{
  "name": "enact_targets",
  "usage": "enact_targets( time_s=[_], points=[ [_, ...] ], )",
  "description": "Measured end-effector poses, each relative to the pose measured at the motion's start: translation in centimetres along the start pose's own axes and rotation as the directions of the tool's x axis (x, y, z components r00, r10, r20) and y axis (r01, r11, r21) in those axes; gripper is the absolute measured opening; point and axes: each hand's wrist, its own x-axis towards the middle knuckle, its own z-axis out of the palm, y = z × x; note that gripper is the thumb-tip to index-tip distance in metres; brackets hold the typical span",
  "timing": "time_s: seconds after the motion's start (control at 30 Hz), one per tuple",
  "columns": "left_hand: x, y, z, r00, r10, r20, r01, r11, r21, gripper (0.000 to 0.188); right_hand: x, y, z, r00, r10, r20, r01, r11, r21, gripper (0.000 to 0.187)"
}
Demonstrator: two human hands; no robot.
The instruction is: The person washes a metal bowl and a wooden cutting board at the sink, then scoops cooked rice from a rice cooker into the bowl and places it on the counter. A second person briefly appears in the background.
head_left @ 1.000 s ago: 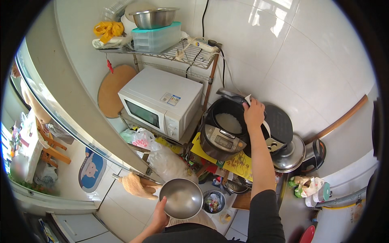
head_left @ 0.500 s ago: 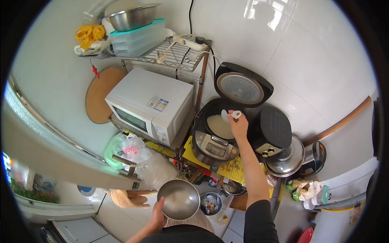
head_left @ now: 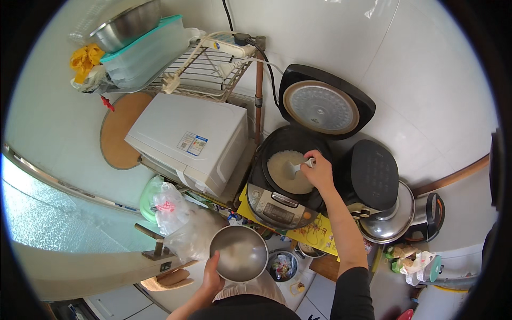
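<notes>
My right hand [head_left: 318, 169] is closed round the handle of a pale ladle [head_left: 293, 168], whose head dips into the whitish porridge-like contents [head_left: 288, 180] of a rice cooker [head_left: 276, 209]. The cooker's lid [head_left: 321, 109] stands raised behind the pot. Low in front of me, my left hand [head_left: 211, 278] grips the rim of a steel bowl [head_left: 242, 255], thumb over the edge. A faint pale patch shows on the bowl's bottom, too vague to name.
A white microwave [head_left: 186, 138] sits left of the cooker, below a wire shelf [head_left: 197, 74] with a power strip [head_left: 226, 45]. To the right stand a black appliance [head_left: 370, 173] and a lidded steel pan [head_left: 392, 218]. Plastic bags [head_left: 184, 213] hang at left; a bin [head_left: 282, 265] is below.
My right hand has lowered the ladle into the cooker's contents. The view has shifted and turned somewhat; my left hand still holds the bowl.
</notes>
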Motion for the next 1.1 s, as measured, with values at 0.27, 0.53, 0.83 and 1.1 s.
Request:
enact_targets(
  time_s=[0.27,0.53,0.83,1.1],
  points=[
    [1.6,0.7,1.6,1.0,-0.013,-0.009,0.013,1.0,0.022,0.044,0.5,-0.9,-0.3,0.887,0.114,0.448,0.235,0.723,-0.65,0.014],
    [1.8,1.1,1.3,0.999,-0.003,-0.035,0.003,1.0,0.008,0.044,1.1,-0.9,2.1,0.913,0.042,0.405,0.244,0.74,-0.627,0.017],
    [1.8,1.3,1.0,0.997,0.012,-0.08,-0.013,1.0,-0.01,0.046,2.0,5.9,7.6,0.883,-0.043,0.467,0.278,0.85,-0.448,0.018],
    [1.5,2.0,1.1,0.996,0.05,-0.079,-0.047,0.998,0.037,0.048,1.8,3.4,6.8,0.792,0.186,0.582,0.0,0.952,-0.305,0.018]
  ],
)
